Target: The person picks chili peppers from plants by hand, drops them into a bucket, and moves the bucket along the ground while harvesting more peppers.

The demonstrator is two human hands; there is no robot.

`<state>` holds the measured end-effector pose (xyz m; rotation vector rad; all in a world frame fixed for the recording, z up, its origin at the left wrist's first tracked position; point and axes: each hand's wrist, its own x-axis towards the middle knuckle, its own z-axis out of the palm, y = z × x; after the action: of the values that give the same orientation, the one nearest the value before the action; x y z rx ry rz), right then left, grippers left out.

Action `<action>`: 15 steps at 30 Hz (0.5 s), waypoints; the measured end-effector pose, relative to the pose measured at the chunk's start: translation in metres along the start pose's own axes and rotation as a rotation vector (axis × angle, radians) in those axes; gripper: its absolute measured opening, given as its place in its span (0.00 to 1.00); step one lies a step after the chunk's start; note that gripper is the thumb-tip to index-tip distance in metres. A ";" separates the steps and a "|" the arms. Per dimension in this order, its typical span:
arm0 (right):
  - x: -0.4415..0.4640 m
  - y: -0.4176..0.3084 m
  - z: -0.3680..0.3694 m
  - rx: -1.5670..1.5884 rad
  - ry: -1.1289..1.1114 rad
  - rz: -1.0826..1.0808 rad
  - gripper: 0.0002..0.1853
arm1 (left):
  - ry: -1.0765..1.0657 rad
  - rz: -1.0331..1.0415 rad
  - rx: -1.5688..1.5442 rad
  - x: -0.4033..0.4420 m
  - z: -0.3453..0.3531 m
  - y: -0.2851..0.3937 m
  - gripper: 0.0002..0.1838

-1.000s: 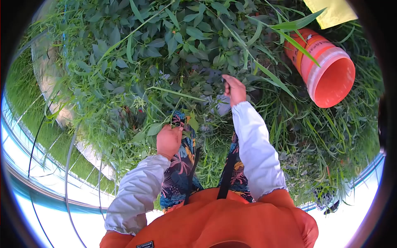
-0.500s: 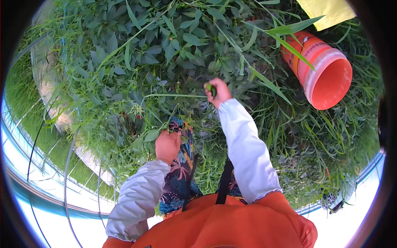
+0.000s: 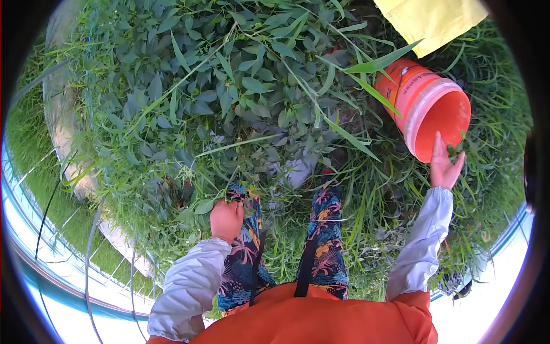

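My right hand (image 3: 445,167) is at the lower rim of an orange bucket (image 3: 409,106), which lies tilted with its mouth towards me. Its fingers are spread apart. A small green thing (image 3: 454,150) shows by the fingertips, and I cannot tell whether it touches them. Low among the leaves, in front of my patterned trouser leg (image 3: 243,246), my left hand (image 3: 227,220) is closed. Whatever its fingers hold is hidden. Beside it is a broad green leaf (image 3: 204,207) of the leafy plants (image 3: 217,86).
A yellow sheet or bag (image 3: 432,20) lies behind the bucket at the upper right. Long grass blades (image 3: 355,137) cross the plants. On the left run a pale strip (image 3: 60,123) and thin hoops (image 3: 91,246) beside clear sheeting.
My right hand has moved right, from the plants to the bucket's mouth, and its fingers have opened from around a green pepper. My left hand stays closed at about the same place.
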<state>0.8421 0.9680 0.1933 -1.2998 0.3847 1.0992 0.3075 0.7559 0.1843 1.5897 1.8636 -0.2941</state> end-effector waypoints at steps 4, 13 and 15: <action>0.010 0.071 0.005 -0.540 -0.353 0.148 0.18 | -0.020 -0.004 0.035 0.003 0.000 0.001 0.13; 0.126 0.307 0.140 -1.186 -0.394 -0.358 0.39 | -0.059 -0.046 0.062 0.005 -0.004 -0.002 0.12; 0.098 0.329 0.160 -1.283 -0.560 -0.161 0.45 | -0.079 -0.061 0.069 0.005 -0.004 -0.002 0.12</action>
<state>0.5684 1.1154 -0.0228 -1.9290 -0.9995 1.5560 0.3042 0.7621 0.1841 1.5459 1.8614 -0.4465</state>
